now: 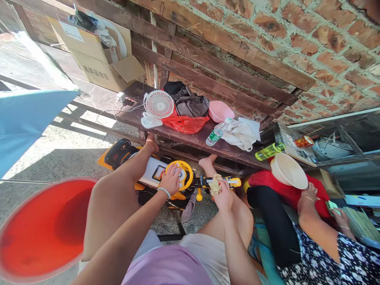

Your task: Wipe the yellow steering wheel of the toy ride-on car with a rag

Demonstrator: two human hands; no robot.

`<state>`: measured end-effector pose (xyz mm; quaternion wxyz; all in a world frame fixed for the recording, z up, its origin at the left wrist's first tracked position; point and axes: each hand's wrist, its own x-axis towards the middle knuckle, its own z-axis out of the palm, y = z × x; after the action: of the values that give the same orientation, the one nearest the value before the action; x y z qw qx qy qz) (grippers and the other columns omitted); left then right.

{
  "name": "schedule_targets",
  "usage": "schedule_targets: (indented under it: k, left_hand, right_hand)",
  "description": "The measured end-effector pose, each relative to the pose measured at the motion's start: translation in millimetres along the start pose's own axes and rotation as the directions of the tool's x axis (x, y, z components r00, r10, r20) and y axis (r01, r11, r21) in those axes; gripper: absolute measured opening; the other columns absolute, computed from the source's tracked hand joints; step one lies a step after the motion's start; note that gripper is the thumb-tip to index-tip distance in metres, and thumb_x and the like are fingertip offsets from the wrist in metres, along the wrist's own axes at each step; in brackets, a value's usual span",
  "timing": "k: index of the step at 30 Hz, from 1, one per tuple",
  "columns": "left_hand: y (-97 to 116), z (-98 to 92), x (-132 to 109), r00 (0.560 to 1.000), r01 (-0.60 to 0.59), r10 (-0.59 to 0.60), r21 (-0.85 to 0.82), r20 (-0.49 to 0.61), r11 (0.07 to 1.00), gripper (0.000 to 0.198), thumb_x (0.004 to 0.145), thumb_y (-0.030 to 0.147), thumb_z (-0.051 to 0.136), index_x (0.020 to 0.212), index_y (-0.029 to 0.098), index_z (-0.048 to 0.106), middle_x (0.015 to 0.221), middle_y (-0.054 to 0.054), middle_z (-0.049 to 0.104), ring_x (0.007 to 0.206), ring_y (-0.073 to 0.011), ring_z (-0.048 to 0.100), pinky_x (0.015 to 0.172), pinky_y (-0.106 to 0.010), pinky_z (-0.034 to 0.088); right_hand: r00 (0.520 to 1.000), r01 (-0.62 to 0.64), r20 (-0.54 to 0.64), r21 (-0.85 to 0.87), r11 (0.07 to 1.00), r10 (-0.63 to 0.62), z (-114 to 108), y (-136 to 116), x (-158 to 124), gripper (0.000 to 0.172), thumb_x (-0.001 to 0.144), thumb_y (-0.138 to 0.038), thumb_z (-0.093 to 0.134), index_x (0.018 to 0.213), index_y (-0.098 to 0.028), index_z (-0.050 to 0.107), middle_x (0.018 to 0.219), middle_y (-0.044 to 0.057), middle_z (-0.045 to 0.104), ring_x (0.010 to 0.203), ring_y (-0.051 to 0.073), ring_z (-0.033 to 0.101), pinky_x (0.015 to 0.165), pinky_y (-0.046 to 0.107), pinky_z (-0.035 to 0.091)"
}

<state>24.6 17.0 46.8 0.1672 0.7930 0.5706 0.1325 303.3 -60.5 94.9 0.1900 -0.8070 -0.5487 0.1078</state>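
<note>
The brick wall [297,35] fills the top of my view, and under it the long dark wooden bench [190,138] runs across, with both my bare feet propped against its front edge. At my lower left sits a big red basin [44,229], close beside my left thigh. A cardboard box [95,59] stands at the far left end of the bench. Below the bench, between my legs, is the yellow ride-on toy car [154,174]. To my right another person in a flowered dress sits with a cream bowl [289,171] over a red cushion [285,190]. On the bench lie a white fan [158,105], a red bag [185,123], a pink bowl [220,111] and a water bottle [216,133]. My left hand [171,179] rests on the car's yellow steering wheel [187,173], fingers curled over its rim. My right hand [223,196] is closed around a small pale crumpled thing [215,185], just beside the car's front; what it is I cannot tell.
</note>
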Motion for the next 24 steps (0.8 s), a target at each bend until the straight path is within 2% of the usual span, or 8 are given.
schedule_targets:
  k: [2,4,7,11,15,18,21,24]
  left_hand:
    - [1,-1.9,0,1.000,0.001,-0.001,0.000,0.007,1.000,0.056,0.100,0.028,0.042,0.154,0.021,0.056,0.170,-0.013,0.040,0.160,-0.0327,0.031,0.115,-0.054,0.045]
    - [2,-4.1,0,1.000,0.005,-0.005,0.002,0.016,1.000,0.056,0.100,0.027,0.042,0.154,0.021,0.056,0.170,-0.013,0.041,0.160,-0.0329,0.031,0.116,-0.054,0.045]
    - [2,-5.6,0,1.000,0.003,-0.003,0.003,0.020,1.000,0.056,0.100,0.027,0.043,0.154,0.021,0.055,0.170,-0.013,0.041,0.160,-0.0330,0.030,0.117,-0.054,0.044]
    - [1,-2.7,0,1.000,0.002,-0.002,0.000,0.010,1.000,0.056,0.100,0.026,0.044,0.155,0.022,0.055,0.170,-0.013,0.040,0.160,-0.0327,0.030,0.118,-0.054,0.044]
    - [0,0.7,1,1.000,0.008,-0.008,-0.001,-0.010,1.000,0.055,0.100,0.027,0.044,0.154,0.022,0.056,0.170,-0.012,0.041,0.160,-0.0327,0.031,0.117,-0.052,0.044]
    - [-1,1.9,1,1.000,0.001,-0.001,-0.003,-0.006,1.000,0.055,0.101,0.027,0.043,0.154,0.022,0.056,0.170,-0.012,0.041,0.160,-0.0322,0.031,0.116,-0.052,0.044]
    - [-1,2.6,0,1.000,-0.001,0.001,0.000,-0.002,1.000,0.056,0.101,0.027,0.041,0.155,0.021,0.054,0.171,-0.013,0.039,0.161,-0.0319,0.029,0.116,-0.054,0.044]
    - [-1,1.9,0,1.000,0.002,-0.002,-0.002,-0.001,1.000,0.056,0.101,0.027,0.041,0.155,0.021,0.054,0.171,-0.013,0.039,0.161,-0.0318,0.029,0.117,-0.053,0.043]
  right_hand:
    - [0.997,0.078,0.022,0.094,0.992,-0.080,18,-5,-20,0.043,0.085,-0.031,0.064,0.128,-0.025,0.070,0.144,0.009,0.064,0.120,0.026,0.066,0.096,0.034,0.054]
    - [0.996,0.081,0.022,0.170,0.982,-0.086,30,-5,-35,0.043,0.085,-0.034,0.063,0.127,-0.026,0.070,0.141,0.009,0.065,0.121,0.027,0.066,0.099,0.037,0.054]
    - [0.992,-0.049,-0.103,0.234,0.971,0.075,32,11,-42,0.047,0.083,-0.038,0.061,0.128,-0.023,0.067,0.134,0.014,0.066,0.120,0.031,0.066,0.101,0.044,0.054]
    - [0.906,-0.254,-0.290,0.209,0.944,0.308,12,40,-23,0.060,0.081,-0.042,0.062,0.135,-0.017,0.060,0.141,0.022,0.061,0.131,0.038,0.059,0.108,0.050,0.050]
    - [0.926,-0.371,-0.049,0.057,0.927,0.374,9,35,-6,0.062,0.080,-0.038,0.066,0.138,-0.020,0.059,0.154,0.022,0.053,0.129,0.040,0.063,0.099,0.049,0.054]
    - [0.956,-0.283,0.079,0.017,0.959,0.281,29,12,-14,0.054,0.081,-0.034,0.067,0.134,-0.027,0.061,0.164,0.013,0.047,0.123,0.034,0.068,0.092,0.043,0.057]
    - [0.980,-0.172,0.125,0.142,0.975,0.154,46,-3,-31,0.049,0.077,-0.032,0.069,0.126,-0.030,0.064,0.166,0.006,0.047,0.122,0.029,0.070,0.094,0.041,0.058]
    - [0.992,-0.105,0.111,0.372,0.922,0.068,45,2,-36,0.049,0.071,-0.034,0.068,0.119,-0.027,0.067,0.150,0.008,0.064,0.124,0.029,0.068,0.104,0.045,0.056]
